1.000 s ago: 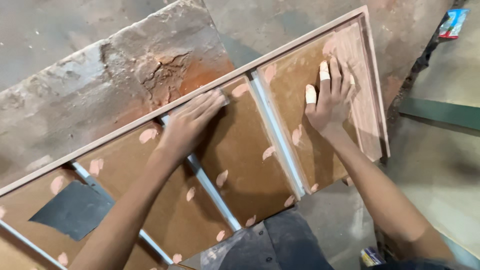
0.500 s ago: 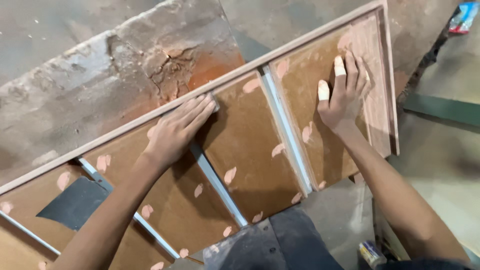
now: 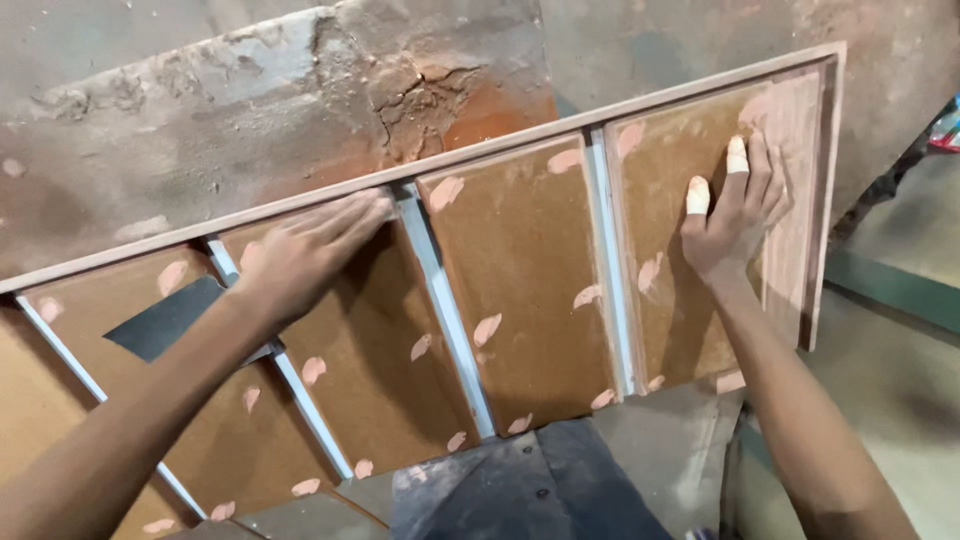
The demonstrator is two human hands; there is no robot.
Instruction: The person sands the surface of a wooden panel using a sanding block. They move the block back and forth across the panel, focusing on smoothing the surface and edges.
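Note:
A long brown wooden panel frame (image 3: 520,270) leans tilted against a rough wall, split into sections by pale strips (image 3: 445,310) and dotted with pinkish filler patches. My left hand (image 3: 310,255) lies flat, fingers together, on a middle section near the top rail. My right hand (image 3: 735,215) presses flat on the rightmost section, two fingertips wrapped in white tape. Neither hand holds anything.
A dark grey sheet of sandpaper (image 3: 165,320) lies on the panel to the left of my left arm. The cracked concrete wall (image 3: 300,110) with orange stains stands behind. A dark cloth-covered surface (image 3: 530,490) sits below the panel. A green edge (image 3: 890,285) runs at the right.
The view has shifted so the panel sits further right. My right hand has slid toward the panel's right end; my left hand stays flat near the top rail.

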